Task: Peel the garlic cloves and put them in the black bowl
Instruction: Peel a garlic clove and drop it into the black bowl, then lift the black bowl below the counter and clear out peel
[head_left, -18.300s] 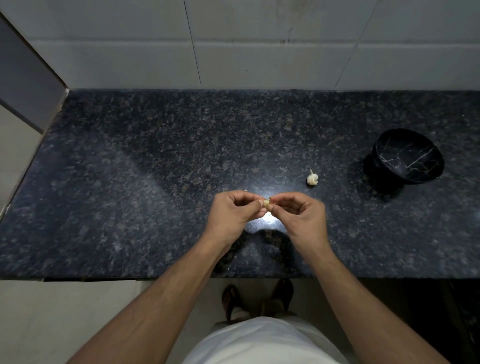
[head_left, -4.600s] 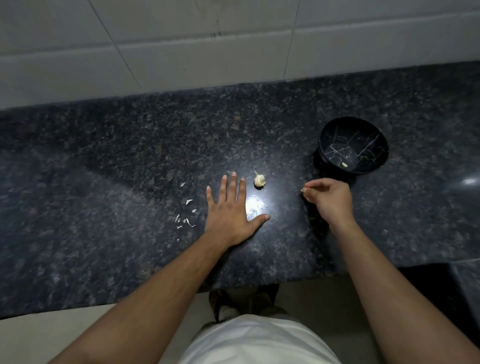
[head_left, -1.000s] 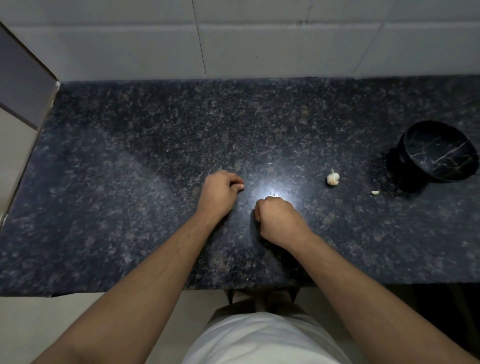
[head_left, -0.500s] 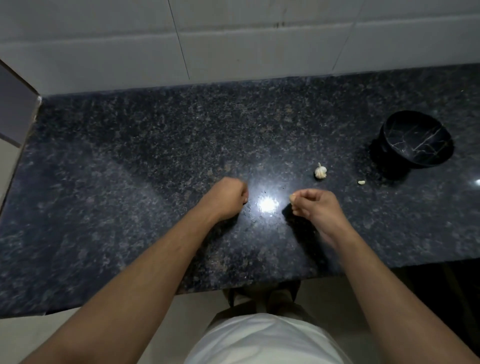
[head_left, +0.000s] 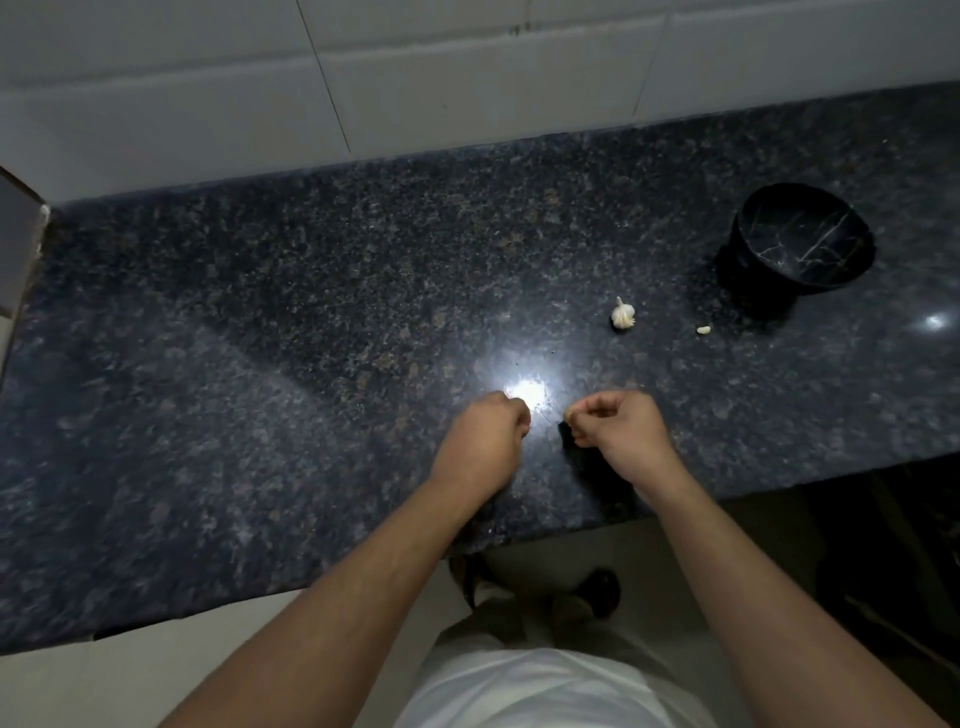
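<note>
My right hand (head_left: 618, 428) hovers just over the counter near its front edge and pinches a small pale garlic clove (head_left: 569, 414) at its fingertips. Close to its left, my left hand (head_left: 488, 434) is curled into a fist; whatever may be inside it is hidden. A small garlic bulb (head_left: 622, 315) lies on the counter beyond my right hand. One loose pale clove (head_left: 703, 329) lies to the bulb's right. The black marbled bowl (head_left: 802, 241) stands at the far right; I see nothing in the part of its inside that shows.
The dark speckled granite counter (head_left: 311, 338) runs wall to wall, with white tiles behind it. A bright lamp reflection (head_left: 524, 389) sits between my hands. A grey panel edge (head_left: 21, 249) borders the far left. My feet show on the floor below the counter's front edge.
My right hand rose off the counter and opened from a fist into a pinch on a clove. The two hands stay close together. The view has shifted leftward and tilted.
</note>
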